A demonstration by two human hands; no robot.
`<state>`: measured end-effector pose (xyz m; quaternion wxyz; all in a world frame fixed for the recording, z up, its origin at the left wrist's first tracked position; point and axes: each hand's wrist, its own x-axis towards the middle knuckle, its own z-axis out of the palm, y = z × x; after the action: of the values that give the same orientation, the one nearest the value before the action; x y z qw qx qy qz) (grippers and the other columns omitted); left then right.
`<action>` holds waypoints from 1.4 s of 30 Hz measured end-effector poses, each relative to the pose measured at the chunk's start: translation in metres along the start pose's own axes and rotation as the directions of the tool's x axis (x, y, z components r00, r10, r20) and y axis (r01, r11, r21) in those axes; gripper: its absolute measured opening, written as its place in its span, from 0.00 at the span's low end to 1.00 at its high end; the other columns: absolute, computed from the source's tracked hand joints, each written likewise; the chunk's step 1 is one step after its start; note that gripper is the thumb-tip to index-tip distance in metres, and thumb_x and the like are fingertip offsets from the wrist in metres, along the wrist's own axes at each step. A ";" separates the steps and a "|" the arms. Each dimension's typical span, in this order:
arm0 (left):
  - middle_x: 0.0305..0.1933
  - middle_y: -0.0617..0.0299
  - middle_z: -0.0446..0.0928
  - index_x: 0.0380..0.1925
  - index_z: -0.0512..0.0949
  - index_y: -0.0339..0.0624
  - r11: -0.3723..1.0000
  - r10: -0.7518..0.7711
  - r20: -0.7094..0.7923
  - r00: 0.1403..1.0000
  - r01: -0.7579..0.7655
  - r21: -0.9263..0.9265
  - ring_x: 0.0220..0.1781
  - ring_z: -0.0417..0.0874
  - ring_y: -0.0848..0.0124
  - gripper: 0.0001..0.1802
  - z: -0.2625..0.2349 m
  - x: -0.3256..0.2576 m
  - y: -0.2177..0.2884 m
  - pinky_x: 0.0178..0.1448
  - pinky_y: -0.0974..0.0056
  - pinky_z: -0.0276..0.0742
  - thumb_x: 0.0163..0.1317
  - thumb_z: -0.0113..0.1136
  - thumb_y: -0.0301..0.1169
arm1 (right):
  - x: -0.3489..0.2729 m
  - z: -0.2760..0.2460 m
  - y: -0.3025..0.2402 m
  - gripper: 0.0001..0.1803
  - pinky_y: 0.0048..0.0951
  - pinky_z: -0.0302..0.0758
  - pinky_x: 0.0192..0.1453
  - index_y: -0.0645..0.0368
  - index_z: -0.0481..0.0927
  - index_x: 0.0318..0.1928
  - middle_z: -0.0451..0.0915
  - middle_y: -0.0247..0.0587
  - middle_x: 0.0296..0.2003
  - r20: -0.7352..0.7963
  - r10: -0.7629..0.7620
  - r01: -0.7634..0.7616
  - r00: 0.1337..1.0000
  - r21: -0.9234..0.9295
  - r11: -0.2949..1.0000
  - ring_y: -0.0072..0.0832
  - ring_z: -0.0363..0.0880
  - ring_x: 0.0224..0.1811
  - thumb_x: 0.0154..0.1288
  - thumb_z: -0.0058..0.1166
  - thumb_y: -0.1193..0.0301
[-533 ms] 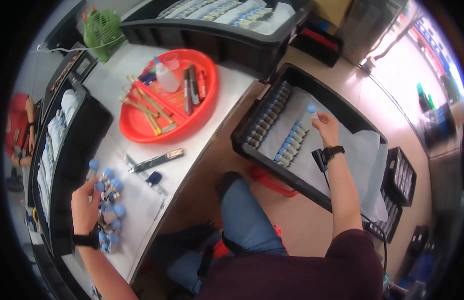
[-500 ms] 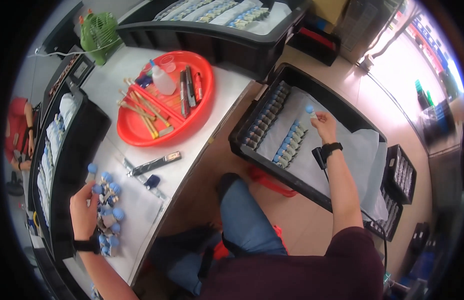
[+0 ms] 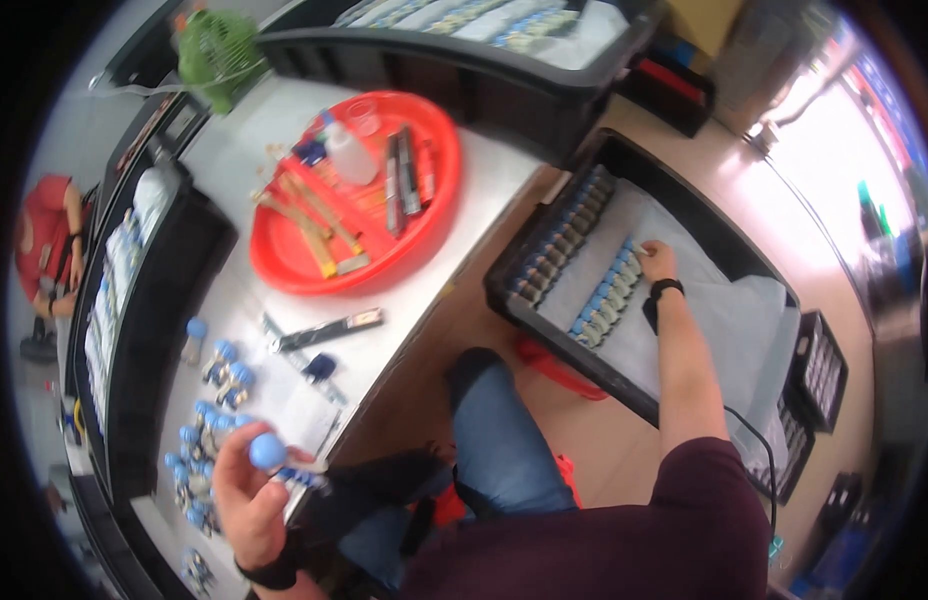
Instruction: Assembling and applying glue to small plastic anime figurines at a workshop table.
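My left hand is raised over the near left of the white table, its fingers closed around a small figurine with a round blue head. Below and beyond it, several similar blue-headed figurines stand or lie in a loose cluster. On the right, my right hand reaches into a black crate lined with white sheet. Its fingers pinch a small blue-and-pale figurine at the far end of a row of figurines. Fingertips partly hide that piece.
A red divided tray on the table holds brushes, markers and a squeeze bottle. Nearby lies a black-handled tool. Filled black crates stand at the left and back. A green fan and another person are at far left.
My right hand has lowered its figurine to the end of the row. My left hand has lifted a figurine off the cluster and moved nearer and rightward. The view has shifted slightly.
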<state>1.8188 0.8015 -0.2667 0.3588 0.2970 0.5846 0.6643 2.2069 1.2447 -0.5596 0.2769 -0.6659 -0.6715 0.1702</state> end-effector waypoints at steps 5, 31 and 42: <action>0.44 0.52 0.72 0.46 0.67 0.32 0.945 -0.171 0.227 0.959 0.225 -0.237 0.42 0.77 0.64 0.27 0.015 0.001 -0.028 0.47 0.64 0.74 0.42 0.65 0.20 | -0.005 -0.040 0.026 0.22 0.33 0.69 0.48 0.59 0.76 0.44 0.77 0.47 0.41 -0.193 -0.131 0.104 0.973 -0.143 0.984 0.36 0.75 0.42 0.51 0.54 0.60; 0.43 0.55 0.74 0.49 0.67 0.32 0.885 -0.260 0.163 0.952 0.302 -0.355 0.40 0.78 0.72 0.16 0.016 -0.044 -0.068 0.42 0.73 0.76 0.63 0.44 0.29 | -0.338 -0.098 -0.306 0.15 0.23 0.73 0.45 0.69 0.71 0.46 0.76 0.43 0.38 0.671 -0.562 -0.591 0.484 0.724 0.355 0.24 0.75 0.38 0.58 0.51 0.78; 0.42 0.55 0.74 0.48 0.67 0.31 0.870 -0.292 0.129 0.948 0.319 -0.377 0.37 0.78 0.73 0.15 0.008 -0.049 -0.075 0.41 0.74 0.77 0.64 0.42 0.27 | -0.346 -0.097 -0.309 0.14 0.26 0.75 0.43 0.69 0.72 0.46 0.77 0.44 0.37 0.670 -0.568 -0.575 0.478 0.727 0.374 0.26 0.76 0.36 0.58 0.50 0.77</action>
<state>1.8627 0.7694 -0.3384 0.5309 0.1450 0.4663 0.6926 2.0040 0.8722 -0.3486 0.2097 -0.1948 -0.4826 0.8278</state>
